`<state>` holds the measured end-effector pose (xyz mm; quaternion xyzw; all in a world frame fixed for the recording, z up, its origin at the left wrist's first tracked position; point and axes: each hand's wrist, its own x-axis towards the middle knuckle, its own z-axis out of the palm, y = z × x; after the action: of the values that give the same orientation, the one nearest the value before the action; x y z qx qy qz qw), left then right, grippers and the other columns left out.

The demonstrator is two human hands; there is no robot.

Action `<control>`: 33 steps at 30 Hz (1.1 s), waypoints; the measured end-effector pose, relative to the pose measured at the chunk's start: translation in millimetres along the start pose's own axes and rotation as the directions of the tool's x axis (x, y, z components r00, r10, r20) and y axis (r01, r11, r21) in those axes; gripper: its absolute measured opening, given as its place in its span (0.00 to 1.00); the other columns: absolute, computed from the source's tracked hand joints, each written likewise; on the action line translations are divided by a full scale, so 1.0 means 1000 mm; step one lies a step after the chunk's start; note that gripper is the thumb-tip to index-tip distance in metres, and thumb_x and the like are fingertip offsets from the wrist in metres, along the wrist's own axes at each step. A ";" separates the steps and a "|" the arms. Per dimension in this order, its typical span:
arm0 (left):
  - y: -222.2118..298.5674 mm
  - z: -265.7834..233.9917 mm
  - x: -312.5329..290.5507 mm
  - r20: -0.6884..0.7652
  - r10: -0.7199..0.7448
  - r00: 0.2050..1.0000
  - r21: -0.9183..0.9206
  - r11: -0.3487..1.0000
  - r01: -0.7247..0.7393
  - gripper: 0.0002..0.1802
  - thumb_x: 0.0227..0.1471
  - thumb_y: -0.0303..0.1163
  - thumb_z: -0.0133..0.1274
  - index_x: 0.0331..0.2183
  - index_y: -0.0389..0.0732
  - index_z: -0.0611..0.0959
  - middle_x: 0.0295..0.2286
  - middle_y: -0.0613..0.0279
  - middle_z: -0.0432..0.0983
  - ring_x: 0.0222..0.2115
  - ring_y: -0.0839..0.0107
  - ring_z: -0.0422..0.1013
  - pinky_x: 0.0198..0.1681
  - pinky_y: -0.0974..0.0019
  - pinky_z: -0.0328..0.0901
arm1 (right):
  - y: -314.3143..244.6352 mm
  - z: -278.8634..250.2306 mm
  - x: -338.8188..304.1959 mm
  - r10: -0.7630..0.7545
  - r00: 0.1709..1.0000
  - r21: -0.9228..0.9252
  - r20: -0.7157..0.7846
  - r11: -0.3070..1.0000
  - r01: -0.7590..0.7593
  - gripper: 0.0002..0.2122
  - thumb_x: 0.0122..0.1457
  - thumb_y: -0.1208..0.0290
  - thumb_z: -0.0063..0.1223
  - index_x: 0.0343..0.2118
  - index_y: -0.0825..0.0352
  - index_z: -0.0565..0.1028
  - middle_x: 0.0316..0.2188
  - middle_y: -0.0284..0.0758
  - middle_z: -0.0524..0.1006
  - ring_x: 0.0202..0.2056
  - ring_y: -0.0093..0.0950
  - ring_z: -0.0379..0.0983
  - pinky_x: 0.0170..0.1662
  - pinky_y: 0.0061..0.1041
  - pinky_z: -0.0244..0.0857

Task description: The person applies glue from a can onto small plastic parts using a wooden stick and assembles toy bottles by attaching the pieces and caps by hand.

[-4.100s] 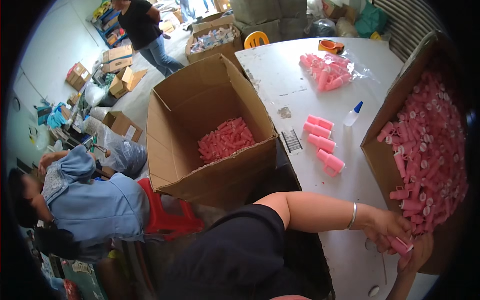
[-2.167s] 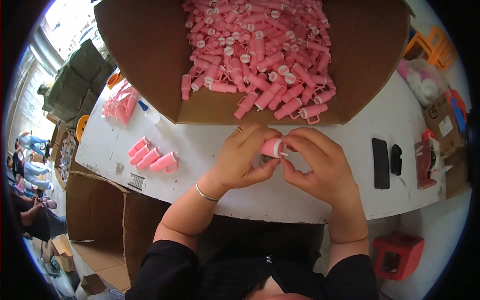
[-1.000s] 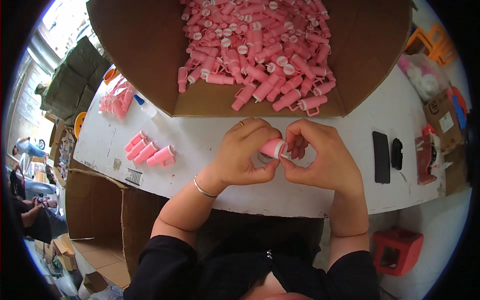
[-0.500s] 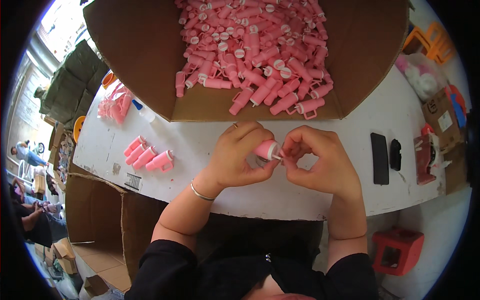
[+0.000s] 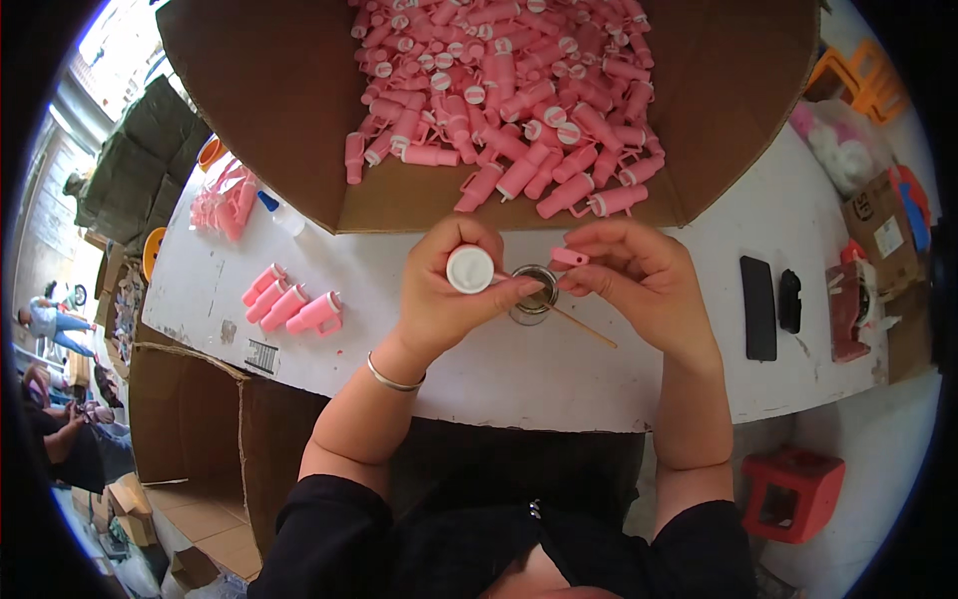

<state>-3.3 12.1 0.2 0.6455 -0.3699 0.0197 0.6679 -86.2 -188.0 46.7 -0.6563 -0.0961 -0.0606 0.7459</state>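
My left hand (image 5: 449, 290) is closed round a miniature tumbler, its round white lid (image 5: 470, 270) turned up toward me and its body mostly hidden in the palm. Between the thumb and fingers of my right hand (image 5: 634, 277) is a small pink plastic piece with a hole in its end (image 5: 569, 258). Below and between the hands stands a small glass jar (image 5: 531, 311), partly covered by my left thumb. A thin wooden stick (image 5: 587, 329) leans out over its rim. To the left, several pink miniature tumblers with handles (image 5: 290, 302) lie in a slanting row.
A large cardboard box (image 5: 399, 205) full of pink miniature tumblers lies open at the table's far side. Left of it are a bag of pink parts (image 5: 225, 207) and a blue-capped bottle (image 5: 282, 212). A black phone (image 5: 758, 307) lies right; a red stool (image 5: 793, 494) stands below.
My left hand has moved slightly left and tipped the tumbler lid-up. My right hand has come off the lid end and now holds the pink piece. The jar and stick have come into sight.
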 end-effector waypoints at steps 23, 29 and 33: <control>0.000 0.001 0.004 0.255 -0.255 0.933 -0.576 0.734 0.358 0.21 0.40 0.15 0.61 0.35 0.41 0.71 0.28 0.59 0.79 0.31 0.75 0.74 0.33 0.73 0.67 | 0.016 -0.003 0.007 -0.262 0.939 -0.373 0.222 0.867 0.330 0.08 0.53 0.80 0.58 0.37 0.68 0.79 0.30 0.33 0.76 0.31 0.24 0.71 0.34 0.22 0.65; -0.005 -0.011 0.010 0.194 -0.281 0.940 -0.585 0.736 0.341 0.19 0.41 0.15 0.60 0.35 0.42 0.71 0.26 0.64 0.76 0.31 0.77 0.73 0.27 0.76 0.62 | 0.007 -0.032 0.005 -0.121 0.990 -0.510 0.073 0.848 0.141 0.16 0.52 0.83 0.55 0.45 0.64 0.76 0.33 0.33 0.74 0.30 0.23 0.70 0.33 0.21 0.64; -0.002 -0.013 0.013 0.084 -0.382 0.920 -0.555 0.749 0.362 0.17 0.42 0.14 0.59 0.32 0.42 0.72 0.22 0.71 0.70 0.25 0.81 0.69 0.22 0.78 0.55 | 0.000 -0.042 -0.001 0.247 0.864 -0.641 0.440 0.760 0.109 0.15 0.51 0.84 0.51 0.42 0.64 0.76 0.32 0.33 0.73 0.29 0.25 0.68 0.32 0.22 0.64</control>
<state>12.9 16.9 6.8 0.4809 -0.2115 -0.2117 0.8241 -84.2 -229.5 41.7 -0.8681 -0.2334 0.1103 0.4239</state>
